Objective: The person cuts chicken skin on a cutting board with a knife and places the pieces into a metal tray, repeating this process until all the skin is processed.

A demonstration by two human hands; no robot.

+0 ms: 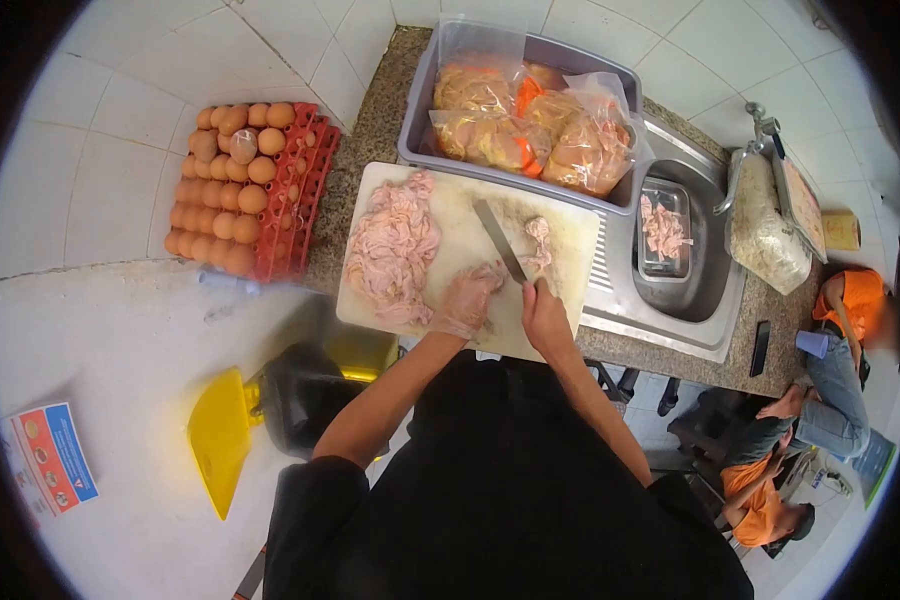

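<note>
On a white cutting board (460, 220) lies a large heap of pale pink raw meat or skin (392, 248) at the left. My left hand (470, 298), in a clear plastic glove, rests near the board's front edge, right of the heap; its fingers look bent, and what is under them cannot be made out. My right hand (547, 318) is closed round the handle of a knife (500, 240), whose blade points away and to the left over the board. A small piece of meat (538, 240) lies just right of the blade.
Behind the board, a grey tub (410, 130) holds bagged meat. A steel sink (712, 290) at the right holds a tray of scraps (664, 232). Stacked eggs (225, 190) stand left. A phone (760, 347) lies at the counter's right end. Two people in orange sit at the lower right.
</note>
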